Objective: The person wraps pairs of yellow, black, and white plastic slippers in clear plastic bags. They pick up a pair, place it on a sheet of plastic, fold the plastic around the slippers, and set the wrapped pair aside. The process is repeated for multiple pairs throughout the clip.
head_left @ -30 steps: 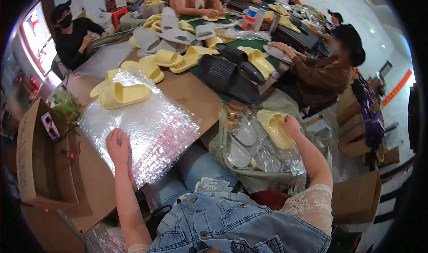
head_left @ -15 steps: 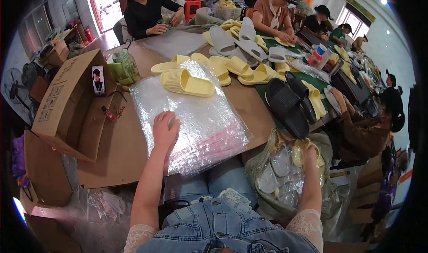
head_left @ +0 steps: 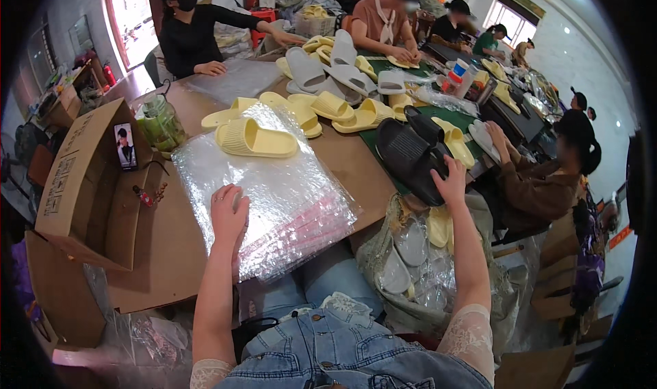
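My left hand lies open on a stack of clear plastic bags with pink lower edges. A yellow slipper rests on the stack's far part. My right hand is at the near right edge of a black slipper, thumb and fingers apart; whether it touches is hard to tell. Behind that slipper lies another black slipper. A yellow slipper sits just beyond my right hand. Below my right wrist, an open sack holds grey slippers and yellow ones.
Yellow slippers and grey slippers are heaped across the table. A cardboard box with a phone stands left, near a green jar. People sit along the far and right sides, one in black.
My right hand has come up out of the sack, away from the yellow slippers, to the black slipper. My left hand remains on the bags. The person in black has stretched an arm toward the heap.
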`<state>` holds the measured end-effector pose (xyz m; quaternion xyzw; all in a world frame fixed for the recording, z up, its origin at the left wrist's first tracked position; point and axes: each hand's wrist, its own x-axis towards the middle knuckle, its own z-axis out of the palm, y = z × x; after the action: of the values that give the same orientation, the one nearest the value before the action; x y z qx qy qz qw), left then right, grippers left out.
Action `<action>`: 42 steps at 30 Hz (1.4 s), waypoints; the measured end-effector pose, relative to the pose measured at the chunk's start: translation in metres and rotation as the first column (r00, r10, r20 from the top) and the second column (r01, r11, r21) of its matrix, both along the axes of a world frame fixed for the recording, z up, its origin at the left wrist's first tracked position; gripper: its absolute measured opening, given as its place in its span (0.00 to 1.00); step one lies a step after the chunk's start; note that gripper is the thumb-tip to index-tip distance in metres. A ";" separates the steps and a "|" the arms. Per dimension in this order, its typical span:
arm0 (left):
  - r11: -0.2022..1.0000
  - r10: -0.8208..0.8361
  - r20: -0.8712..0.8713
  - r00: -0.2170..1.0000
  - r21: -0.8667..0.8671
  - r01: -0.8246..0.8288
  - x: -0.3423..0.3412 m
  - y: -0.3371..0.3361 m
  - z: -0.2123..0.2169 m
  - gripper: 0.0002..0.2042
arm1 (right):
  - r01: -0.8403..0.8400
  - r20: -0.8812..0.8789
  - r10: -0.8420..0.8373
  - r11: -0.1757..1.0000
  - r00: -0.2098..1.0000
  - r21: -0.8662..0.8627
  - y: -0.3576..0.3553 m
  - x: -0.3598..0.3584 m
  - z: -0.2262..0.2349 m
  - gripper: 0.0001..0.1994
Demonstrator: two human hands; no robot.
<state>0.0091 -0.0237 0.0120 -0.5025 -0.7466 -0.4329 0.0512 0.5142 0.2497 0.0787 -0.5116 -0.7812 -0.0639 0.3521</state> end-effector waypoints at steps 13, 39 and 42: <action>0.998 0.014 0.040 0.999 0.053 -0.016 0.009 0.001 0.003 0.14 | -0.013 -0.224 0.015 1.000 0.975 0.007 0.083 -0.044 -0.028 0.20; 0.999 0.017 -0.031 0.999 0.051 -0.016 0.003 0.007 -0.002 0.15 | -0.344 0.150 0.392 0.899 0.908 -0.271 -0.121 -0.317 -0.037 0.20; 0.999 0.019 -0.033 0.999 0.046 -0.018 0.005 0.006 -0.002 0.13 | -0.330 0.103 0.370 0.902 0.923 -0.279 -0.123 -0.305 -0.040 0.18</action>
<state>0.0137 -0.0176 0.0101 -0.5015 -0.7402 -0.4408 0.0790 0.2087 0.1270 0.0388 -0.3973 -0.8868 0.0627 0.2276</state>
